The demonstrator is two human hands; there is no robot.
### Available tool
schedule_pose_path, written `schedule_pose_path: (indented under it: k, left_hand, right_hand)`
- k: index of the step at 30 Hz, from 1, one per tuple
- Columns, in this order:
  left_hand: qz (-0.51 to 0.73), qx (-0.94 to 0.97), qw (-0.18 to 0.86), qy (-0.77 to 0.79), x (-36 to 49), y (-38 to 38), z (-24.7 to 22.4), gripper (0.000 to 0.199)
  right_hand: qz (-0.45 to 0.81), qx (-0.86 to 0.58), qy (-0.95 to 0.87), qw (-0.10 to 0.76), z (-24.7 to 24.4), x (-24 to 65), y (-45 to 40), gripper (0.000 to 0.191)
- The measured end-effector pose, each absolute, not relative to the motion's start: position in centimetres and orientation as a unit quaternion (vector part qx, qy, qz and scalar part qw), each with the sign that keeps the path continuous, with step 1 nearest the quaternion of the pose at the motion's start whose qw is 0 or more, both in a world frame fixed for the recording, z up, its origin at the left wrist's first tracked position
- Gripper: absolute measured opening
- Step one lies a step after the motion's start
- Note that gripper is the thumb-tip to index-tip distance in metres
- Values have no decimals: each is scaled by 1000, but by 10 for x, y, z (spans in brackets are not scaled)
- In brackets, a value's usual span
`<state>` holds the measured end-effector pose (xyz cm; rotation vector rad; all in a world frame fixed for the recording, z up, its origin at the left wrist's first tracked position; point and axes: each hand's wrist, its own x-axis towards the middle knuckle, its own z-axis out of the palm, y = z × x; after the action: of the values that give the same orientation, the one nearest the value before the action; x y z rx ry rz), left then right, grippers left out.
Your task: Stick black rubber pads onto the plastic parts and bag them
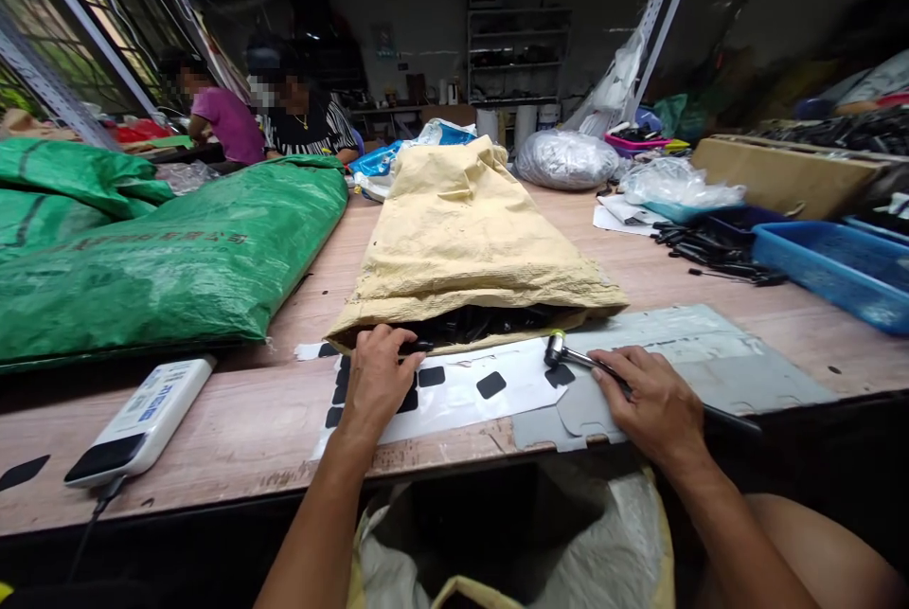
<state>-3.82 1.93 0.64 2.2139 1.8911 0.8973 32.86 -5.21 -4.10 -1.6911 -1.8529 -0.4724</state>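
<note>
A yellow woven sack (469, 221) lies on the table, its mouth towards me, with black pieces (472, 323) inside. At the left of that mouth, my left hand (382, 372) pinches a small black piece (418, 346). My right hand (653, 396) is closed round the black handle of a small hammer (556, 349), whose head rests above the grey board's left part. Between the hands lies a white sheet (458, 401) bearing several black rounded squares (491, 385). The grey board (710, 353) extends under and beyond my right hand.
Green sacks (170, 259) fill the left side, near a white device (142, 420) with a cable. Blue trays (830, 268) and loose black parts (710, 249) lie at the right. An open sack (657, 533) hangs below the table edge. Two people sit at the back left.
</note>
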Motion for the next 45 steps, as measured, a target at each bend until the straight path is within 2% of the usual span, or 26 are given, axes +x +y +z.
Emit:
schedule_pose_path:
  k: [3, 7, 17, 24, 27, 29, 32, 36, 39, 45]
  left_hand:
    - [229, 724, 10, 650, -38, 23, 1, 21]
    - [174, 723, 13, 669, -42, 26, 4, 21]
    - [249, 827, 152, 481, 23, -10, 11, 11]
    - [278, 811, 238, 457, 34, -3, -5, 18]
    - [288, 792, 266, 468, 31, -2, -5, 15]
    - [292, 785, 277, 471, 31, -2, -3, 13]
    - [303, 777, 288, 471, 30, -3, -2, 13]
    - [308, 774, 295, 467, 29, -3, -2, 15]
    - [305, 773, 301, 468, 28, -2, -2, 16]
    - [300, 776, 311, 459, 29, -1, -1, 13]
  right_hand:
    - [-164, -645, -689, 288, -37, 326, -54, 22]
    - [-155, -654, -682, 287, -33, 322, -55, 21]
    - [-154, -653, -684, 287, -33, 323, -55, 21]
    - [-146, -647, -693, 285, -37, 326, -53, 22]
    - [-137, -644, -698, 282, -36, 327, -52, 21]
    - [-132, -637, -700, 295, -30, 325, -55, 21]
    - [-109, -614, -689, 370, -15, 308, -66, 24]
    - [17, -550, -689, 472, -1, 268, -86, 30]
    - [62, -532, -703, 468, -4, 243, -95, 36]
    - [4, -545, -719, 432, -17, 222, -99, 51]
